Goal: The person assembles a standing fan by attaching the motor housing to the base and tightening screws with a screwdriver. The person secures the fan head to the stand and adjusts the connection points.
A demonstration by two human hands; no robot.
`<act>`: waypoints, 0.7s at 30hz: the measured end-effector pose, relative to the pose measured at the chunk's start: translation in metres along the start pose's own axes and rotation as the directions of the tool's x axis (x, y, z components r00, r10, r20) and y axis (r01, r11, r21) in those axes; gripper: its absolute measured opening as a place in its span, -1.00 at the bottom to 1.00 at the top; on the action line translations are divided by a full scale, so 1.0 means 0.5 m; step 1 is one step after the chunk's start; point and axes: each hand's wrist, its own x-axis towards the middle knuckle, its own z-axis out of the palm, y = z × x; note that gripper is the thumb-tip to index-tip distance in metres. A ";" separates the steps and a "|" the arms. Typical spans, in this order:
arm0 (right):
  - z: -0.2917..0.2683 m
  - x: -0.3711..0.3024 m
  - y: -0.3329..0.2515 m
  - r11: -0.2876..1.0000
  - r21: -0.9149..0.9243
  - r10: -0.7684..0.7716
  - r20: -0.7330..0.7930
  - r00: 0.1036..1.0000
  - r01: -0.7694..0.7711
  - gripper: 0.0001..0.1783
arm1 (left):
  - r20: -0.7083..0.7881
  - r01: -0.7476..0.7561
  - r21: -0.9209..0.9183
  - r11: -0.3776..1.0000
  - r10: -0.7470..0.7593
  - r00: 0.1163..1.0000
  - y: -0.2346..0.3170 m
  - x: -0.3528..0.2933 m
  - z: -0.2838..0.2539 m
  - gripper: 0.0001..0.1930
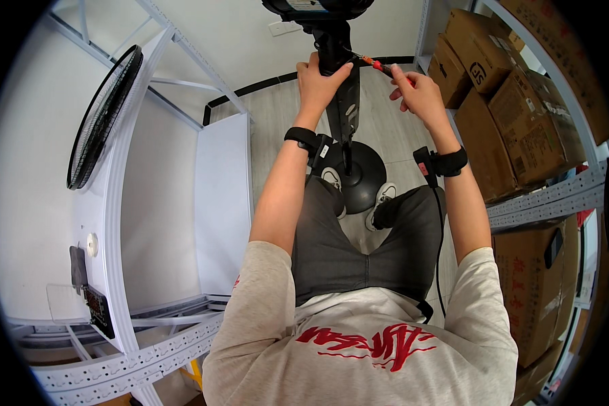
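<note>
A black pedestal fan stands upright in front of me, its motor housing (318, 8) at the top edge of the head view and its round base (367, 177) on the floor between my feet. My left hand (318, 86) is closed around the black neck (333, 47), just below the housing. In my right hand (421, 95) is a screwdriver (377, 65) with a red and black handle. Its shaft points left, with the tip at the neck's right side. Whether the tip sits in a screw is too small to tell.
On the white shelf to my left lie a round black fan grille (105, 118), a small white round part (93, 245) and a dark panel (99, 312). Cardboard boxes (484, 132) fill the metal rack on my right. A black cable (442, 250) hangs from my right wrist strap.
</note>
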 end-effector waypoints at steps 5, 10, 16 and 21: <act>0.012 0.002 0.020 0.960 0.011 -0.275 -0.159 0.948 0.280 -0.59 | -0.021 -0.014 0.005 1.000 0.015 1.000 0.004 0.000 0.003 -0.30; 0.019 -0.008 0.010 0.963 0.128 -0.216 -0.161 0.963 0.237 -0.58 | 0.041 0.031 -0.023 0.999 -0.030 0.999 0.007 0.000 -0.002 -0.28; 0.019 0.004 0.029 0.968 0.078 -0.227 -0.146 0.963 0.240 -0.51 | -0.015 -0.002 0.006 1.000 0.002 1.000 0.008 -0.003 0.000 -0.29; 0.021 -0.010 0.004 0.994 0.005 -0.111 -0.136 0.984 0.113 -0.50 | -0.020 0.009 0.005 1.000 -0.009 1.000 0.011 -0.006 -0.004 -0.30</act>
